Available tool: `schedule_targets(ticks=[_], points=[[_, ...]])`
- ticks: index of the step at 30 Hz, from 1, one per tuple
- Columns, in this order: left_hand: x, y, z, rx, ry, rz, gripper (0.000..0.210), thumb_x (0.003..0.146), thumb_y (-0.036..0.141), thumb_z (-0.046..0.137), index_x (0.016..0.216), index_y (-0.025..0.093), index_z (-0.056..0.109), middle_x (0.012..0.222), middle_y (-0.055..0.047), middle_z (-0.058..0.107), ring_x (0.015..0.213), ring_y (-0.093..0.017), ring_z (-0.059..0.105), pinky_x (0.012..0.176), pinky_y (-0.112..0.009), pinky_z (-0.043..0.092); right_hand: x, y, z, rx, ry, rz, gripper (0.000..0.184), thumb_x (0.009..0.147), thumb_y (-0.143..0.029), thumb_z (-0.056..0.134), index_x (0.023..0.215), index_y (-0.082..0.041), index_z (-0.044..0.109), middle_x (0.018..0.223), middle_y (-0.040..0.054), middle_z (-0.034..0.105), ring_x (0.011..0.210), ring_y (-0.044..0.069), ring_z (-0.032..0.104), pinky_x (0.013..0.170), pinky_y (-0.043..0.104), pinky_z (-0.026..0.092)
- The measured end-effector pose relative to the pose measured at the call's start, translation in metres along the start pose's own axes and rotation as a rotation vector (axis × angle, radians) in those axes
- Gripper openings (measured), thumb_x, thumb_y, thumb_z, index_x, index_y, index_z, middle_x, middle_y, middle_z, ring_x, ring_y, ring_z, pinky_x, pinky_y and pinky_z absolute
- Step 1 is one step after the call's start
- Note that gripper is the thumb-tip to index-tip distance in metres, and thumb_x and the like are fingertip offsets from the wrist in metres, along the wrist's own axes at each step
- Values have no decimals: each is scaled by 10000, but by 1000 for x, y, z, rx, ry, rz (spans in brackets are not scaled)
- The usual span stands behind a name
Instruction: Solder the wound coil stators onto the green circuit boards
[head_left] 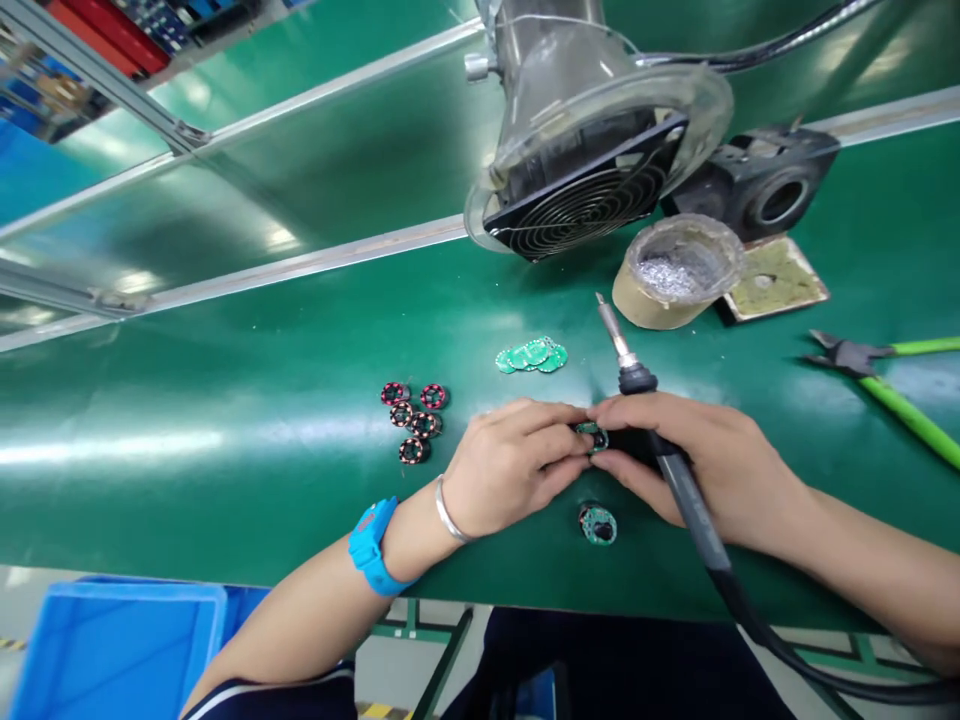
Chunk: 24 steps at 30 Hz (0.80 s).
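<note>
My left hand (525, 452), with a bracelet and a blue watch at the wrist, has its fingers closed on a small round circuit board (592, 436). The fingertips of my right hand (697, 460) pinch the same piece from the other side, covering much of it. A soldering iron (686, 500) is also held in my right hand, its metal tip pointing up and away from the board. Just below the fingers lies another round board assembly (598, 523). Loose green circuit boards (532, 354) overlap beyond my hands, and several copper-wound rings (412, 422) sit to the left.
A fume extractor (592, 200) overhangs the green table (225, 480). Behind the iron's tip are a tub of solder scraps (675, 270), a sponge tray (780, 280) and a dark iron stand (780, 180). Green-handled cutters (885, 370) lie right; a blue bin (120, 650) is below left.
</note>
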<state>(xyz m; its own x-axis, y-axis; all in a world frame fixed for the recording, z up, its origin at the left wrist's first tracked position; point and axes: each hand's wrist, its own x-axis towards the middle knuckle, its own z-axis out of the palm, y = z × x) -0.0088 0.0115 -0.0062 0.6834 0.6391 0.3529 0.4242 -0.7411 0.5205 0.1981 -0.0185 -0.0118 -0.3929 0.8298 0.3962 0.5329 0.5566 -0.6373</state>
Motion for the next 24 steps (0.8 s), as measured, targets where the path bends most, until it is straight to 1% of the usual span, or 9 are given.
schedule_targets(ticks=[2,4,6,10,13,15,18,21,24], points=[[2,0,2,19,16,4,71,854,226,641,824,170,672,962,-44,739,807,-139,686,726,-256,560,-2,1,-1,-3,1,-15,311,808,-139,614,1099,-185,514,1084,64,677,893,175,680,773,275,564],[4,-2,3,-36,27,-7,53,823,214,670,793,170,661,925,-32,747,795,-131,692,732,-247,559,-5,2,-2,-51,6,-30,314,802,-110,575,1098,-187,503,1103,79,672,905,200,681,767,311,569],[5,-6,-1,-112,19,-22,56,783,200,701,768,168,657,897,-32,749,790,-128,697,736,-239,560,-6,3,-1,-115,4,-43,319,790,-75,532,1083,-199,502,1088,81,676,906,219,681,736,331,568],[2,-11,-19,-232,-111,34,69,774,212,715,764,167,664,906,-56,744,781,-125,697,707,-228,560,-9,5,1,-154,-6,-46,343,762,-66,497,1072,-210,490,1089,88,673,864,223,680,681,330,551],[-1,-10,-29,-289,-199,92,87,788,233,714,768,167,661,912,-70,735,786,-128,689,701,-230,560,-9,5,2,-152,-9,-58,322,756,-69,482,1047,-206,494,1094,91,671,795,210,674,649,328,534],[-2,-7,-30,-277,-279,118,71,812,222,686,777,167,658,920,-73,728,812,-138,684,718,-236,557,-9,5,2,-152,-7,-59,311,756,-67,478,1037,-198,498,1093,100,669,784,214,670,641,333,525],[-4,-4,-23,-242,-385,155,55,845,197,623,798,173,639,944,-56,718,854,-142,672,758,-234,545,-11,6,3,-148,-6,-49,314,760,-70,481,1049,-192,501,1099,110,663,819,235,669,647,346,518],[-6,-3,-18,-244,-415,150,7,839,181,605,845,177,604,958,-41,710,878,-138,662,794,-226,531,-12,7,5,-138,-7,-46,326,766,-80,484,1070,-199,499,1108,106,658,843,244,668,657,356,518],[-7,-1,-19,-242,-459,95,100,834,211,611,917,177,566,952,-38,705,870,-138,659,797,-230,524,-12,7,5,-130,0,-51,311,780,-88,475,1067,-205,499,1098,96,662,850,241,669,651,352,521]])
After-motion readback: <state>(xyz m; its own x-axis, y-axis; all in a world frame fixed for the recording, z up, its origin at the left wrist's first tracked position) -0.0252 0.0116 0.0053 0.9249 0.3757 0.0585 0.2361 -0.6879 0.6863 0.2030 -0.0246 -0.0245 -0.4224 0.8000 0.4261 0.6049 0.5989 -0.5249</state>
